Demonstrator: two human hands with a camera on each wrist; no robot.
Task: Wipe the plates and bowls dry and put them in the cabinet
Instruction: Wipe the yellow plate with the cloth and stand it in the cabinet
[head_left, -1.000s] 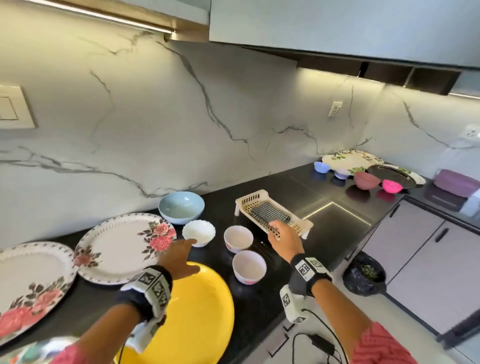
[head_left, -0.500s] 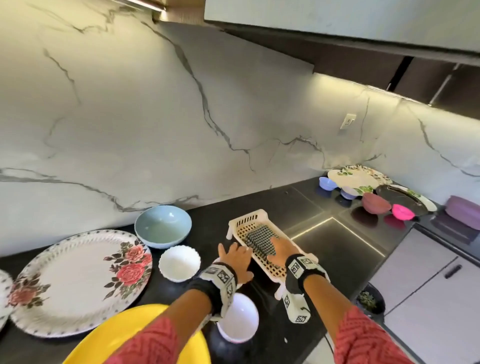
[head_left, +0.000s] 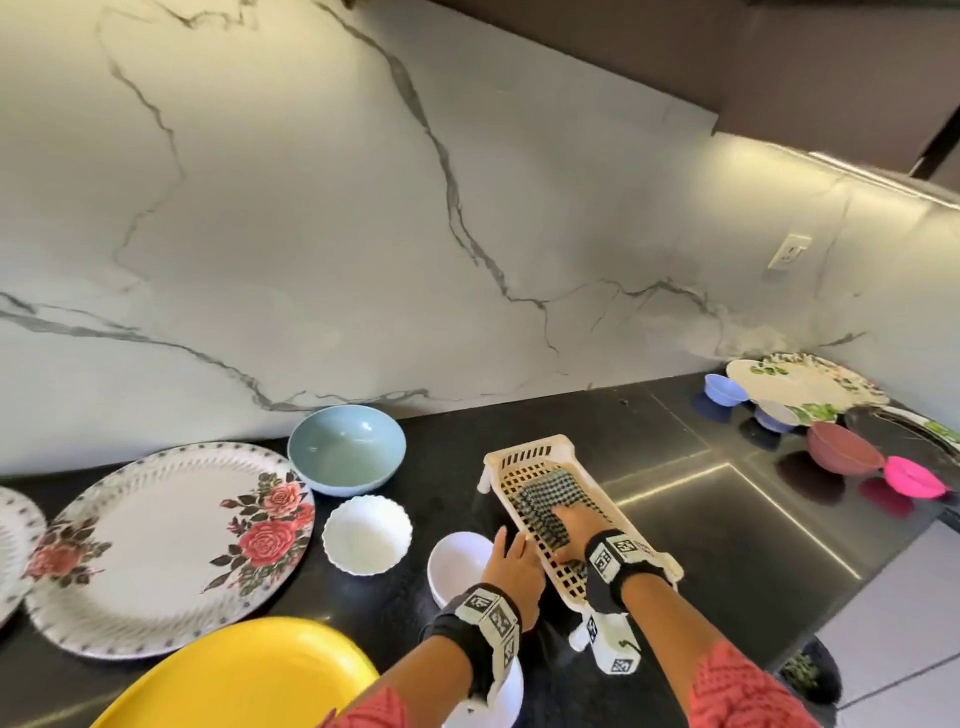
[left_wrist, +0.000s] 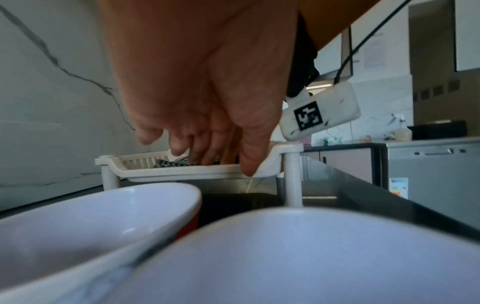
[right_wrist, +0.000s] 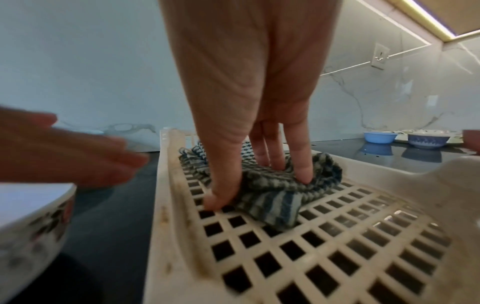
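Observation:
A checked cloth (head_left: 545, 499) lies in a cream slotted tray (head_left: 519, 457) on the black counter. My right hand (head_left: 569, 525) is on it, and in the right wrist view the thumb and fingers (right_wrist: 301, 174) bunch the cloth (right_wrist: 275, 203) between them. Just left of the tray, my left hand (head_left: 511, 564) hovers with relaxed fingers over a white bowl (head_left: 454, 564); its thumb tip is at the tray rim (left_wrist: 270, 164). A second white bowl (head_left: 511, 696) sits under my left wrist. Further left are a scalloped white bowl (head_left: 367, 534), a blue-grey bowl (head_left: 346, 449), a rose-patterned plate (head_left: 166, 545) and a yellow plate (head_left: 244, 675).
At the far right of the counter stand small blue bowls (head_left: 724, 389), a leaf-patterned plate (head_left: 810, 382), a maroon bowl (head_left: 844, 447) and a pink bowl (head_left: 914, 475). The marble wall runs behind. The counter edge (head_left: 883, 566) drops to lower cabinet doors at the right.
My left hand has left the yellow plate and moved right to the bowl beside the tray. My right hand has slid further onto the cloth and gathered it.

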